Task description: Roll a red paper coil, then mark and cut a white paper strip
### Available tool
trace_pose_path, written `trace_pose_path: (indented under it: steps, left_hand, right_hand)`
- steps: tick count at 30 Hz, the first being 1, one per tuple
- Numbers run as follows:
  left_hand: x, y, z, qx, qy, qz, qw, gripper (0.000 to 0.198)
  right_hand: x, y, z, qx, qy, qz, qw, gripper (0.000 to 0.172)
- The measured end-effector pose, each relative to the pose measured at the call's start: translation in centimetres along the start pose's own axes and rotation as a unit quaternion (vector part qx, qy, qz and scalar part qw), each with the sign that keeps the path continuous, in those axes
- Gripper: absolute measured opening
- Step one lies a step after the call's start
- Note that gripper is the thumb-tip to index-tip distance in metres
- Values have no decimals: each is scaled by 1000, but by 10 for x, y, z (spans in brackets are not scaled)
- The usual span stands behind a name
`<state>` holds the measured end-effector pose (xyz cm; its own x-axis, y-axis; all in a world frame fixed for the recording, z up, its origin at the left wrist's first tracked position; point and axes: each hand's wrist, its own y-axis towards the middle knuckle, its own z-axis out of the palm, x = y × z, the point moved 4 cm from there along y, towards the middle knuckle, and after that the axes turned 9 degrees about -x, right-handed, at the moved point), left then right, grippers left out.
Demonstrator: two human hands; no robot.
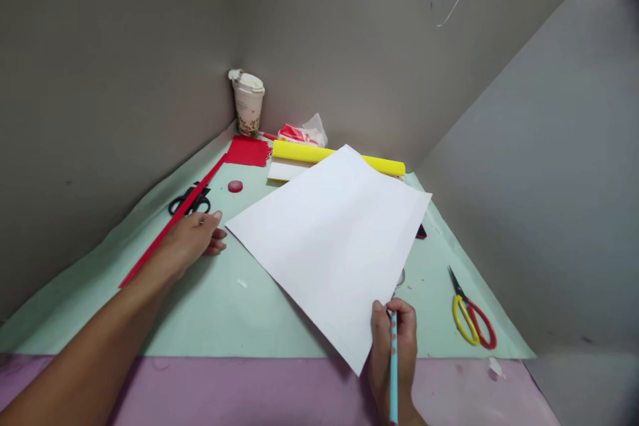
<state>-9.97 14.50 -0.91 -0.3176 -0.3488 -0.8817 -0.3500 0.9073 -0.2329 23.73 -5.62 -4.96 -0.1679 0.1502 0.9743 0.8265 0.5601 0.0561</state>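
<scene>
A large white sheet of paper (329,246) is held up at a slant over the pale green mat (239,319). My right hand (394,353) grips the sheet's near corner and also holds a light blue pencil (393,379) along its fingers. My left hand (192,239) rests on the mat left of the sheet, fingers loosely curled, holding nothing, close to a long red strip (172,219).
Black scissors (190,202) lie under the red strip. A small red cap (235,186), red paper (248,150), a yellow roll (339,156), a wrapper (299,133) and a lidded cup (248,102) sit toward the back corner. Yellow-and-red scissors (472,316) lie at the right. Grey walls enclose the mat.
</scene>
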Motion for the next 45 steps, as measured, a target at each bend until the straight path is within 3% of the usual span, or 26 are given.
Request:
trace_pose_path:
  steps: [3, 7, 11, 14, 17, 20, 21, 24, 28, 32, 35, 36, 38, 40, 42, 45]
  left_hand:
    - [2, 0, 6, 17, -66, -23, 997, 16]
    - [2, -2, 11, 35, -124, -38, 991, 11]
    - [1, -3, 14, 47, -170, -35, 984, 12]
    - [1, -3, 16, 45, -195, -33, 979, 15]
    - [4, -2, 19, 45, -203, -38, 977, 11]
    - [6, -1, 20, 44, -204, -44, 977, 6]
    - [7, -1, 20, 42, -203, -45, 977, 5]
    - [6, -1, 20, 42, -200, -47, 978, 4]
    - [4, -2, 21, 47, -188, -48, 980, 2]
    - [6, 0, 22, 45, -176, -48, 982, 6]
    - [6, 1, 25, 36, -170, -46, 984, 8]
    - [5, 1, 26, 32, -168, -43, 984, 8]
    - [1, 2, 28, 26, -166, -39, 985, 7]
    - [-3, 3, 31, 17, -167, -32, 985, 9]
    - [-6, 5, 33, 9, -173, -23, 985, 10]
    - [-7, 6, 36, 9, -188, -14, 982, 10]
  right_hand:
    - [0, -8, 6, 20, -11, 18, 1000, 43]
    - [0, -24, 18, 102, -19, -7, 995, 40]
    - [1, -41, 18, 111, 0, -38, 993, 39]
    - [3, -47, 9, 114, -17, -112, 987, 29]
    - [12, -40, -5, 95, -23, -264, 960, 16]
    - [26, -22, -13, 104, -66, -462, 879, 27]
    - [28, -10, -14, 97, -103, -487, 862, 29]
    - [26, 42, -19, 43, -224, -441, 868, 20]
    - [8, 107, -23, 38, -331, -375, 865, 29]
    - [0, 128, -23, 66, -349, -371, 858, 37]
    - [23, 100, -25, 8, -303, -459, 835, 48]
    - [33, 82, -23, 20, -270, -500, 822, 49]
    - [48, 41, -12, 130, -200, -584, 776, 53]
    - [53, 6, 0, 226, -165, -610, 741, 48]
    - [54, -17, 8, 246, -129, -632, 724, 39]
    - [50, -26, 18, 263, -110, -640, 713, 32]
